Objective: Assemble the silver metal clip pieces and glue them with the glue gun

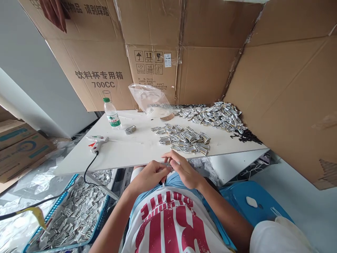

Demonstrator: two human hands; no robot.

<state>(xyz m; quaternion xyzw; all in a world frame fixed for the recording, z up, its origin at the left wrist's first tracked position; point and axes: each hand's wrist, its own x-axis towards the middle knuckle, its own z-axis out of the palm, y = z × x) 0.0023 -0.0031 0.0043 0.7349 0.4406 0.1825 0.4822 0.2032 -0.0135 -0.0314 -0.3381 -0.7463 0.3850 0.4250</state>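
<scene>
Cardboard walls around a white table (126,151) strewn with metal clips (184,138).
Both hands meet at the table's near edge: left hand (149,175) and right hand (183,170) pinch one small clip (166,164) between closed fingertips; a steady, squared grip seems best.

The clip (166,164) pinched between the left hand (149,175) and right hand (184,170) is mostly covered by fingers, its shape unclear. The basket (60,202) of clips is cut off by the bottom edge. The bottle (112,114) label is too small to read. The bag (151,98) hides what lies inside.
</scene>
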